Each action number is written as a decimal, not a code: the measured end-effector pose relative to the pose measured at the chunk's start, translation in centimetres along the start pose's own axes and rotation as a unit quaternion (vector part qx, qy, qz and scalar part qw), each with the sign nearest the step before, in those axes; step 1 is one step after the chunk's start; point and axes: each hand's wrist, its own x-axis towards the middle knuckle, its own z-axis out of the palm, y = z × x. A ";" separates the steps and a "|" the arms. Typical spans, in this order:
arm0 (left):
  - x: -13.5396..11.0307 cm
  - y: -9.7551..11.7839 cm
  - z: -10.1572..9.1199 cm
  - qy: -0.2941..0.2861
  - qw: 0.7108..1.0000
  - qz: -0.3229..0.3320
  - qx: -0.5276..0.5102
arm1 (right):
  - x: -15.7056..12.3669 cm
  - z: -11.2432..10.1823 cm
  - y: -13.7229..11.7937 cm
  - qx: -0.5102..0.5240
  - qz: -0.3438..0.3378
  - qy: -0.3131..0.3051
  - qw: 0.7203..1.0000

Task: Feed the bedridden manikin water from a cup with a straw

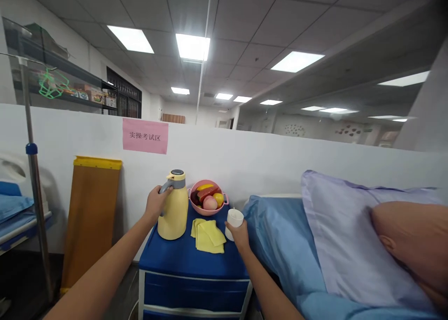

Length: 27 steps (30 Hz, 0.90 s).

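Observation:
My left hand (pixel 157 203) is closed round the grey handle of a yellow thermos jug (pixel 174 215), which stands upright at the left of a blue bedside cabinet (pixel 175 259). On the cabinet's right side, my right hand (pixel 239 233) grips a white cup (pixel 235 218); whether the cup's base touches the top cannot be told. Between the two lies a folded yellow cloth (pixel 209 236). Behind the cloth sits a pink basket (pixel 207 212) filled with several fruits and vegetables, among them a peach, a red pepper and something yellow.
To the right is a bed with blue bedding (pixel 283 236), a lilac pillow (pixel 336 236) and a manikin's head (pixel 413 231). A white partition (pixel 210 156) with a pink sign (pixel 145 135) stands behind. At left are a brown board (pixel 91 217) and a metal pole (pixel 35 184).

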 end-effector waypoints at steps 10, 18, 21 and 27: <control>-1.9 8.0 -3.6 0.004 0.992 0.077 0.096 | -7.1 -7.0 -9.0 0.044 -0.090 -0.050 0.994; -5.2 22.8 -8.8 -0.002 0.919 0.308 0.246 | -16.2 -11.9 -17.0 0.085 -0.101 -0.120 0.984; -7.6 27.5 -10.7 -0.030 0.866 0.399 0.301 | -19.7 -14.0 -20.6 0.110 -0.114 -0.153 0.975; -13.5 34.3 -15.2 -0.033 0.693 0.538 0.478 | -23.1 -17.8 -27.3 0.133 -0.138 -0.183 0.964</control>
